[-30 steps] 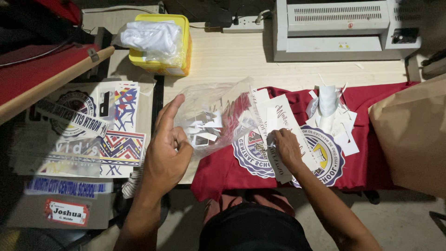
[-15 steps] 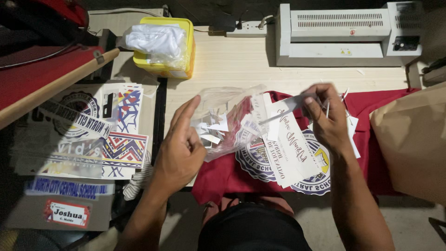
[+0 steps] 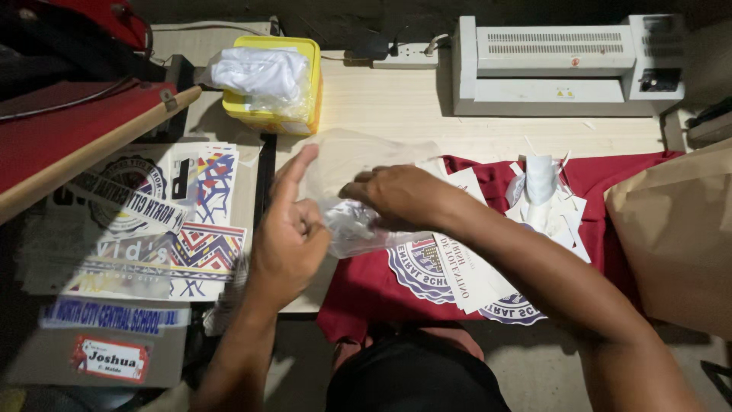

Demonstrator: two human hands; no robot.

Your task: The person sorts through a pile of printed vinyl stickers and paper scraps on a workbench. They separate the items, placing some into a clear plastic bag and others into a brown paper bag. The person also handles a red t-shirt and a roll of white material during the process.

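left hand point(image 3: 293, 233) grips clear bag point(image 3: 358, 191) | right hand point(image 3: 396, 197) pinches bag mouth | both just left of red cloth point(image 3: 610, 183)

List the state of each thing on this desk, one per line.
Clear plastic bag: held up, mouth open.
Left hand: gripping the bag's edge.
Right hand: reaching into the bag.
Red cloth: spread flat, printed sheets on it.
Yellow box: open, white stuff inside.
Laminator: nothing feeding through it.

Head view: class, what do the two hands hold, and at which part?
Both hold one clear plastic bag: the left hand at its left edge, the right hand reaching in at its open middle.
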